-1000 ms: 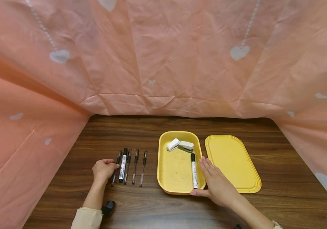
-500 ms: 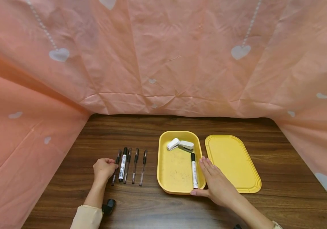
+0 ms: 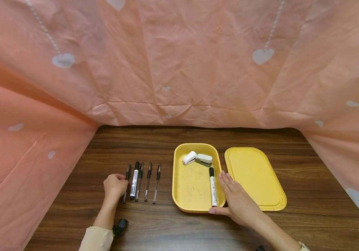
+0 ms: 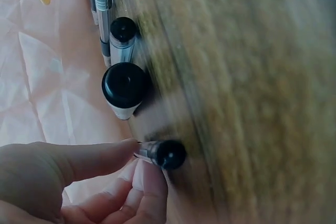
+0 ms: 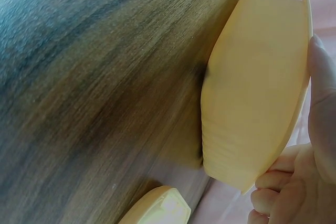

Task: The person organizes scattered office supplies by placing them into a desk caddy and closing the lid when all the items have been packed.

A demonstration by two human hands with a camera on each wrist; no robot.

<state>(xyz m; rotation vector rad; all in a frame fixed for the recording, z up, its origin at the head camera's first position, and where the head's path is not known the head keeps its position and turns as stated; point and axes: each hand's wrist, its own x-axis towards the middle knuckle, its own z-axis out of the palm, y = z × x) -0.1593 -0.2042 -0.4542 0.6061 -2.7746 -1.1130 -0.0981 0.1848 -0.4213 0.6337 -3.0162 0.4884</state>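
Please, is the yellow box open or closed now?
Open: the yellow box shows its inside, and the matching yellow lid lies beside it on the table.

- Small desk nook closed in by cloth, I'd say; can't tell if it's in a home or an office.
- Peachy-pink fabric [image 3: 195, 76] runs across the back and down both sides, creases and all, so it's basically a booth.
- White hearts [image 3: 263, 56] are all over that fabric, a couple dangling from dotted lines, which feels kinda homey.
- The worktop [image 3: 163, 226] is dark wood-grain with a soft shine up front.
- Stationery gives the desk vibe: clear pens [image 3: 148, 182], chunky markers [image 3: 134, 180], white mini staplers [image 3: 204, 159], a yellow tray [image 3: 193, 186] and its matching lid [image 3: 254, 177].
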